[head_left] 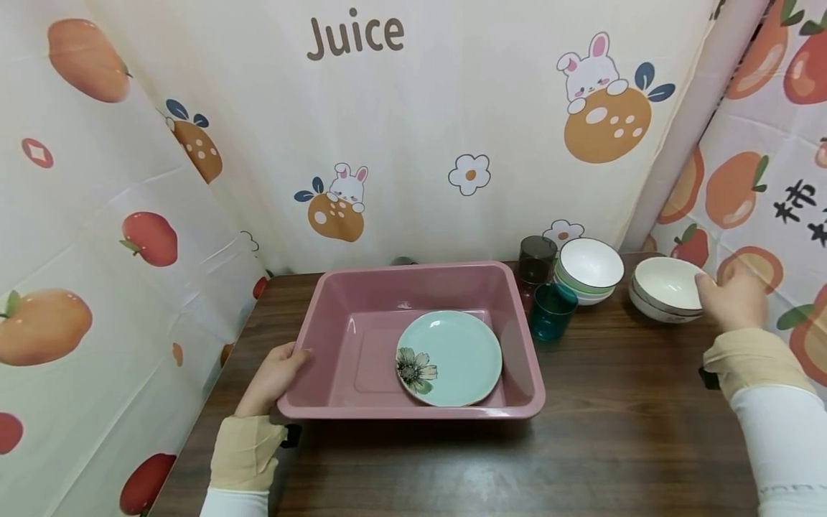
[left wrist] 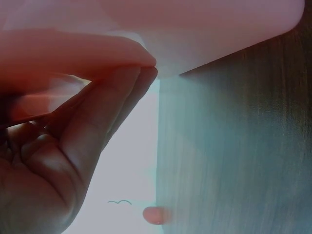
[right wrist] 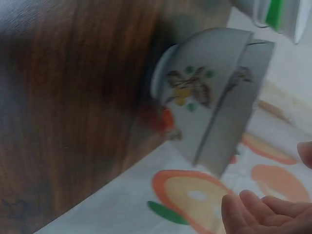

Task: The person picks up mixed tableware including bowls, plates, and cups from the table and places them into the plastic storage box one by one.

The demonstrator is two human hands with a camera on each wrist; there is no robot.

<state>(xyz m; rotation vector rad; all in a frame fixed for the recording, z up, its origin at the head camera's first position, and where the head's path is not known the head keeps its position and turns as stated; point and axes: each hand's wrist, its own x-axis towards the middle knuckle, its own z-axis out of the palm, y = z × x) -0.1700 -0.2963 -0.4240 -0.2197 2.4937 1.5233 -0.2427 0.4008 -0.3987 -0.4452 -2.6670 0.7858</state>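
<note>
A pink plastic basin stands on the wooden table with a pale mint plate, printed with a flower, lying inside it. My left hand grips the basin's left rim; the left wrist view shows the thumb and fingers pinching that edge. At the far right, my right hand is beside a stack of two white bowls, overlapping their rim in the head view. Seen from the right wrist, the fingers are loosely bent and apart from the flower-patterned bowls, holding nothing.
Between basin and bowls stand a dark grey cup and a teal cup. Another bowl stack with a green band sits behind them. Fruit-printed cloth hangs along the table's back and sides. Bare wood shows at front right.
</note>
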